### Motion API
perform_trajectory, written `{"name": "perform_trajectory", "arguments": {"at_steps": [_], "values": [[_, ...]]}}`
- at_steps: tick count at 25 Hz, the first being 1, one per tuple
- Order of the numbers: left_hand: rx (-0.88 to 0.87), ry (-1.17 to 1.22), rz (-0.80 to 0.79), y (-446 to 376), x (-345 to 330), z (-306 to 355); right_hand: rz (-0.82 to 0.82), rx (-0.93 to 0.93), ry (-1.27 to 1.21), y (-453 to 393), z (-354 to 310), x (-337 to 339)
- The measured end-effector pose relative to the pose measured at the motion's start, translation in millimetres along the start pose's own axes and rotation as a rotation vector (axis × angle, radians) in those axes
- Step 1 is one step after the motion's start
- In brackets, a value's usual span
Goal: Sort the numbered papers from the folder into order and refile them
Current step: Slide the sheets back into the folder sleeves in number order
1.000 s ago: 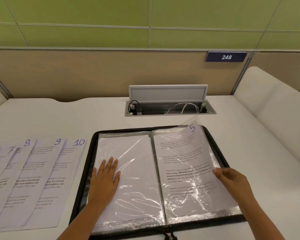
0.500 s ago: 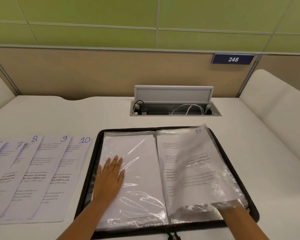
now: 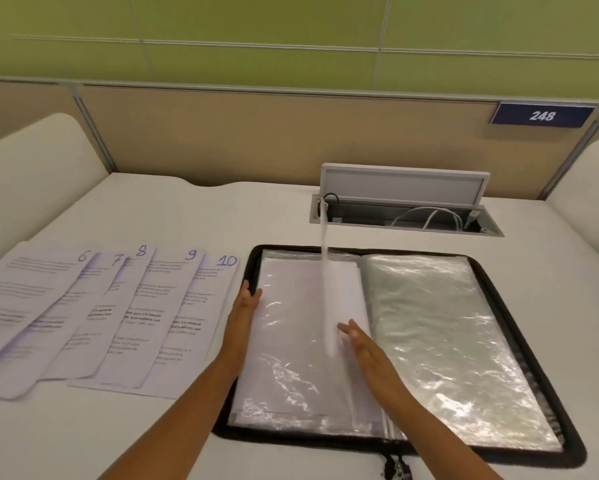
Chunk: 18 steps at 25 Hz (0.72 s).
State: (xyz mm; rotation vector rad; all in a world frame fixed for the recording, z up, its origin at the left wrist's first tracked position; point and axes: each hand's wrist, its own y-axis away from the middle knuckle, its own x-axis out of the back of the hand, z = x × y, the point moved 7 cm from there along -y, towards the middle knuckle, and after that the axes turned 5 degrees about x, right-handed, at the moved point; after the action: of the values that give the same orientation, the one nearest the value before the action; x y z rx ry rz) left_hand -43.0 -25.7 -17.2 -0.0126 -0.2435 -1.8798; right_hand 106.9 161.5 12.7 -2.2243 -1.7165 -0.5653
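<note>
A black zip folder (image 3: 519,344) lies open on the white desk, with clear plastic sleeves on both sides. One sleeve holding a sheet (image 3: 327,299) stands on edge above the spine, mid-turn and blurred. My right hand (image 3: 363,348) has straight fingers against that sleeve's right face. My left hand (image 3: 244,313) rests flat at the left edge of the left-hand stack (image 3: 291,358). The right side shows an empty shiny sleeve (image 3: 436,334). Papers numbered 6 to 10 (image 3: 145,317) lie fanned out to the left of the folder.
A cable box (image 3: 405,216) with a raised lid sits in the desk behind the folder. A beige partition with a "248" plate (image 3: 542,116) closes the back. White cushioned sides rise at left and right. The folder's zip pull (image 3: 396,469) hangs at the near edge.
The sleeve holding sheet 5 has swung from the right side up over the spine, pushed by my right hand. My left hand slid to the folder's left edge. The view shifted left.
</note>
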Motion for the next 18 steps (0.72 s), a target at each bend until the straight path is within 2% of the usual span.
{"name": "perform_trajectory", "arguments": {"at_steps": [1,3,5,6,7,10,11,14,18], "values": [[0.024,0.036,0.003,-0.9,0.2,2.5,-0.028,0.014,0.124,-1.8,5.8,-9.7],[0.005,-0.026,-0.014,1.8,-2.7,9.2,-0.079,0.067,0.527,-1.0,18.4,-31.3],[0.007,-0.213,-0.027,0.9,-4.0,10.5,-0.104,0.103,0.786,-1.4,27.7,-48.5],[-0.003,-0.364,-0.035,0.2,-2.5,7.5,-0.167,0.052,0.818,-1.6,30.9,-58.3],[-0.056,-0.533,-0.062,1.5,-2.6,4.0,-0.163,0.032,0.85,-3.9,29.9,-63.9],[-0.178,-0.945,-0.148,15.0,-7.1,-8.5,-0.146,0.082,0.857,-11.4,15.9,-82.8],[-0.192,-0.971,-0.134,16.8,-7.6,-9.6,-0.139,0.115,0.868,-13.7,11.0,-88.0],[-0.184,-0.827,0.025,13.3,10.8,12.1,-0.153,0.174,0.873,-22.2,0.7,-107.0],[-0.242,-0.752,0.166,1.0,74.3,27.3,-0.162,0.177,0.888,-41.6,-15.4,-136.6]]}}
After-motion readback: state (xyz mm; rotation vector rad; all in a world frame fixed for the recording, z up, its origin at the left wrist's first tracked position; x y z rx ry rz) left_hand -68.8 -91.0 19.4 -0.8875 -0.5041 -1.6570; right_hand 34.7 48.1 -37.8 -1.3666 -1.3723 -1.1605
